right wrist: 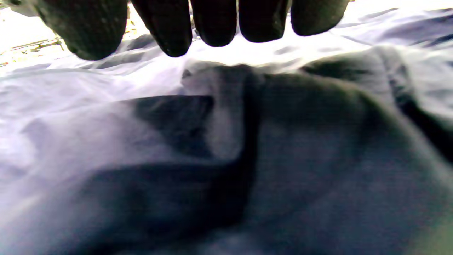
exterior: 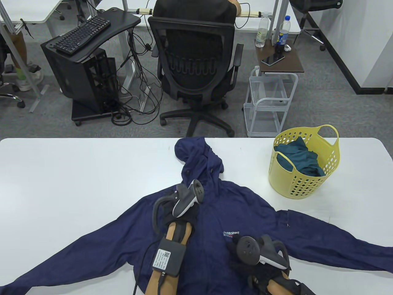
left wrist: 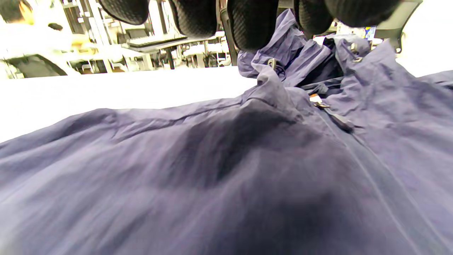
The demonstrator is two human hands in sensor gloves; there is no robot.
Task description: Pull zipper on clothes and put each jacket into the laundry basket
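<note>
A navy hooded jacket (exterior: pixel 215 215) lies spread front-up on the white table (exterior: pixel 61 184), sleeves out to both sides and hood toward the far edge. My left hand (exterior: pixel 179 216) hovers over the chest just below the collar; its fingertips (left wrist: pixel 253 24) hang above the cloth and hold nothing. The zipper pull (left wrist: pixel 318 102) sits at the collar, a little beyond and to the right of them. My right hand (exterior: pixel 245 267) is low over the jacket's right chest near the logo, fingertips (right wrist: pixel 212 21) straight above rumpled fabric (right wrist: pixel 283 159). A yellow laundry basket (exterior: pixel 302 184) at the right holds a teal garment (exterior: pixel 302 159).
Bare white tabletop stretches left of the jacket and around the basket. Beyond the table's far edge stand a black office chair (exterior: pixel 196 61), a white wire cart (exterior: pixel 270 101) and a black keyboard stand (exterior: pixel 83 61).
</note>
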